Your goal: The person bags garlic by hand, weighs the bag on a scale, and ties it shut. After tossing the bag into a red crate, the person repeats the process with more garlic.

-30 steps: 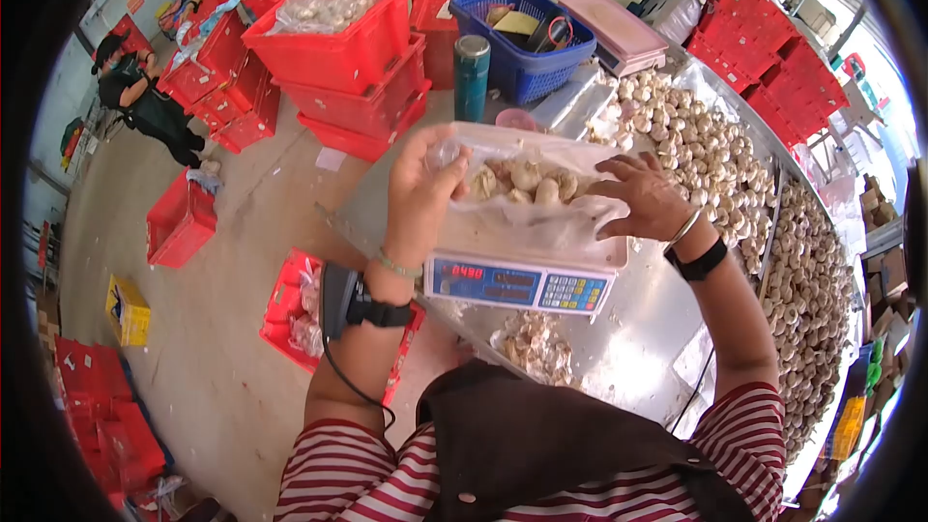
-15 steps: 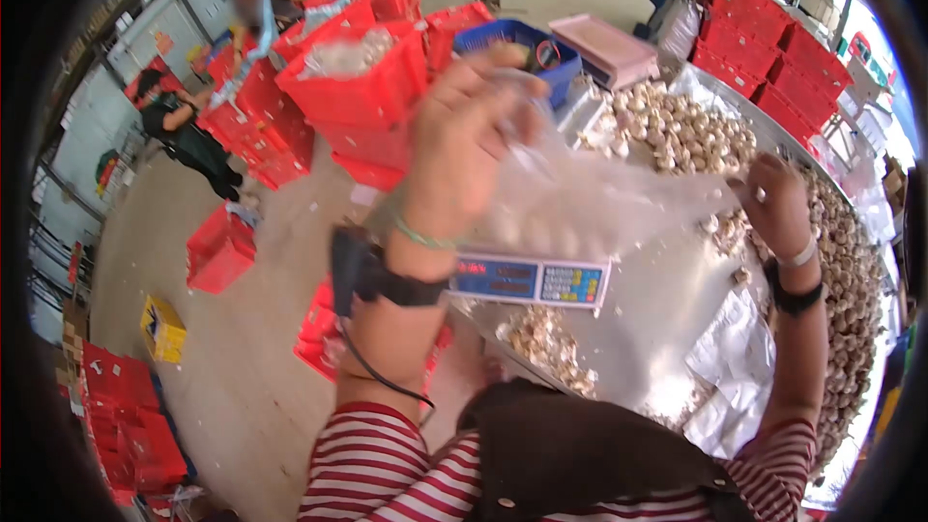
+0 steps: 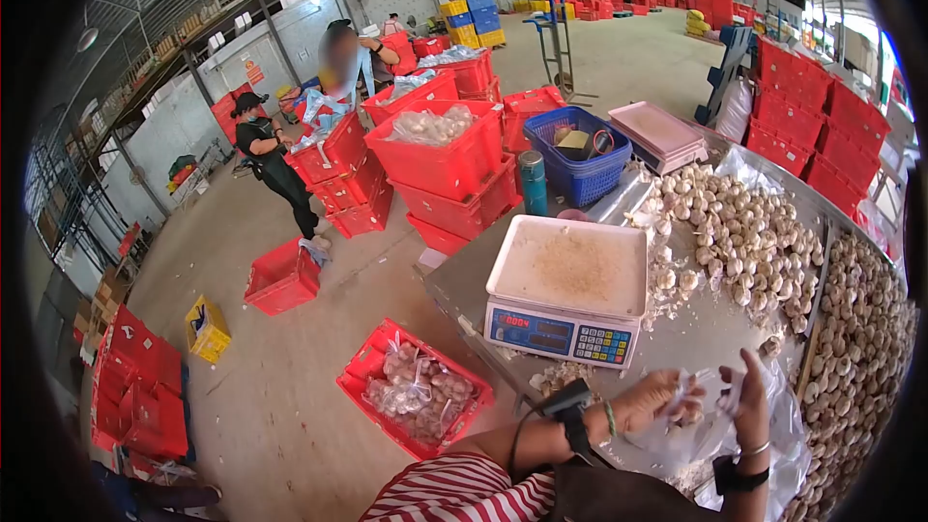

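Observation:
My left hand (image 3: 650, 402) has its fingers closed on the gathered plastic of a clear bag (image 3: 667, 447). Close to its right, my right hand (image 3: 750, 401) pinches another part of the thin plastic, with one finger pointing up. The bag hangs low over the metal table, partly hidden by my hands, and its contents are hard to make out. Beyond the hands stands a digital scale (image 3: 565, 331) with lit red digits. Its white tray (image 3: 572, 266) carries only brownish crumbs. Loose garlic bulbs (image 3: 730, 232) are heaped behind and right of the scale.
A blue basket (image 3: 585, 174), a teal flask (image 3: 533, 184) and a pink scale (image 3: 657, 130) stand at the table's back. Below its left edge is a red crate (image 3: 362, 367) of bagged garlic. More garlic (image 3: 851, 358) fills the right side. Co-workers stand by stacked red crates (image 3: 449, 164).
Both hands have come down toward my body, bringing the bag off the scale, whose tray now shows. The view has tilted up, revealing more of the hall.

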`<state>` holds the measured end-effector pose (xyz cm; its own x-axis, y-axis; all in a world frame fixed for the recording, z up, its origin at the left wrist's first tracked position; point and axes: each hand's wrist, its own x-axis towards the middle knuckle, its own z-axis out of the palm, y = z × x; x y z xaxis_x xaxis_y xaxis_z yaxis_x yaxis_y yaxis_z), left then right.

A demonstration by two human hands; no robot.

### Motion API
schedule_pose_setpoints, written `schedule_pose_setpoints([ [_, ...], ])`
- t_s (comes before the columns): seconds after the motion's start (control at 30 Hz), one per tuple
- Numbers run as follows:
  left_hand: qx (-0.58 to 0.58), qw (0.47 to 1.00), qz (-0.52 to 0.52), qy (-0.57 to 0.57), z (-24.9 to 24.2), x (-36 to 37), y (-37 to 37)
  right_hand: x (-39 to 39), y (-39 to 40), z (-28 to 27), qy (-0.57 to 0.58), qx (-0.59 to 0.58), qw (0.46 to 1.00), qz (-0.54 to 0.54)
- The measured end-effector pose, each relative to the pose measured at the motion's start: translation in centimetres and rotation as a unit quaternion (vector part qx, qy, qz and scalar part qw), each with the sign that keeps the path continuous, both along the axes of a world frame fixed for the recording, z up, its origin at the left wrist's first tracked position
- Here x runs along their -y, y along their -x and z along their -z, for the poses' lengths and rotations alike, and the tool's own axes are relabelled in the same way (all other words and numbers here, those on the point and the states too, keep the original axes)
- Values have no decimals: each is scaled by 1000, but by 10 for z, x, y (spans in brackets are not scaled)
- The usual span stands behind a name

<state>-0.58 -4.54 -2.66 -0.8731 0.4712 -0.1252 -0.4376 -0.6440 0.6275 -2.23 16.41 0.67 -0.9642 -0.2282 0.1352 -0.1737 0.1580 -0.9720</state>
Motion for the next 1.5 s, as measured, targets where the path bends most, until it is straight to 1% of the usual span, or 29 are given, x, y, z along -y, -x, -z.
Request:
schedule_pose_setpoints([
  [0.07,3,993,90,-74,3,-22,-7,13,-20,-4,0,55,998,-44],
  [0.17,-49,994,70,71,6,-39,-7,29,-35,8,-205,-163,964,-36],
  [0.23,-79,993,70,59,20,-48,-5,28,-42,12,-213,-206,955,30],
  [0.33,24,997,-31,62,36,-39,-7,-4,-42,25,-267,-298,915,56],
  [0.37,25,997,-26,62,61,-28,-3,-15,-43,35,-250,-290,920,85],
  [0.4,95,993,-61,-22,87,-15,2,-29,-46,54,-65,-137,982,109],
  [0.43,166,976,-95,-105,101,-8,5,-40,-50,68,126,22,984,127],
  [0.5,175,971,-102,-131,98,-6,4,-36,-64,63,304,105,940,111],
  [0.53,188,963,-109,-157,95,-8,1,-37,-65,69,463,196,864,43],
  [0.57,189,962,-150,-125,81,-12,3,-40,-66,76,401,208,891,44],
  [0.6,164,967,-179,-80,56,-17,1,-46,-60,60,146,183,972,-22],
  [0.63,116,977,-178,-28,39,-22,2,-42,-53,38,280,311,906,-62],
  [0.7,26,986,-160,36,7,-30,-4,-24,-39,12,75,277,956,-53],
  [0.73,-12,983,-150,108,-7,-32,-6,-18,-37,9,162,268,949,-29],
  [0.8,-32,991,-107,73,-4,-27,-7,-31,-22,23,246,241,939,5],
  [0.87,-48,984,-129,115,14,-2,-10,-57,-12,62,413,250,875,35],
  [0.93,-15,963,-42,265,58,43,-7,-87,-15,107,426,315,838,129],
  [0.97,-17,964,-39,263,74,49,-12,-94,-18,131,434,346,817,156],
  [1.0,78,963,-30,257,85,53,-15,-93,-22,156,431,375,805,161],
  [1.03,175,952,-19,251,89,56,-17,-84,-28,149,445,405,775,192],
  [1.07,171,952,-12,255,87,56,-17,-82,-31,147,480,387,768,174],
  [1.13,234,971,-20,45,70,53,-12,-78,-32,124,523,357,757,162],
  [1.17,225,973,-8,50,59,47,-7,-74,-31,90,526,317,782,109],
  [1.23,45,993,95,61,35,27,-4,-63,-28,48,530,263,804,60],
  [1.3,11,988,97,116,14,-20,-2,-49,-27,29,320,233,917,-55],
  [1.37,-23,981,94,169,12,-49,6,-26,-30,34,135,128,979,-77],
  [1.4,28,988,66,133,21,-56,12,-15,-37,29,54,87,991,-82],
  [1.43,78,991,38,97,25,-60,17,-4,-42,52,-42,-57,996,-53],
  [1.5,130,988,-3,88,29,-56,16,-12,-57,35,-86,-7,992,-93],
])
